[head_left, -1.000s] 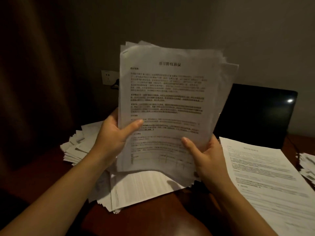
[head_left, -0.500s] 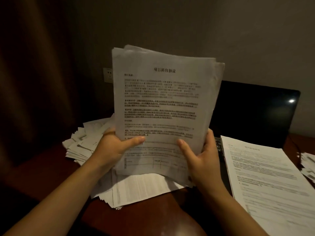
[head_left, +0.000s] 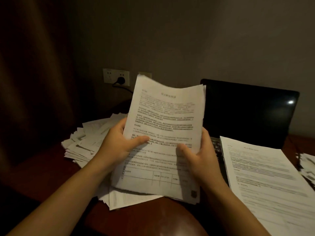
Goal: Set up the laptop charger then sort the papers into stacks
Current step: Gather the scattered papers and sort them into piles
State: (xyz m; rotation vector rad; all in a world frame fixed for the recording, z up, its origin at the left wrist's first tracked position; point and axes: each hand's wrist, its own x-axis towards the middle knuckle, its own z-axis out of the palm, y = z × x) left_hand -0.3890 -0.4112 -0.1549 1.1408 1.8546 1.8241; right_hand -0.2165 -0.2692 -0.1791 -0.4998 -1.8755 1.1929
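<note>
Left of the open black laptop (head_left: 247,113), one black plug (head_left: 121,80) sat in the white wall socket (head_left: 110,77), so the charger looked set up, though its cable ran out of sight behind the papers. Sorting seemed only partly done. One loose heap of white printed sheets (head_left: 88,138) lay left of the laptop, unsorted. In front of the laptop, your left hand (head_left: 117,147) and right hand (head_left: 199,160) each gripped a side edge of one raised sheaf of printed white pages (head_left: 165,116), thumbs on its face. One squared stack of white pages (head_left: 265,176) covered the laptop's keyboard, and one ragged white pile (head_left: 306,166) sat right of the laptop. That made four paper groups.
</note>
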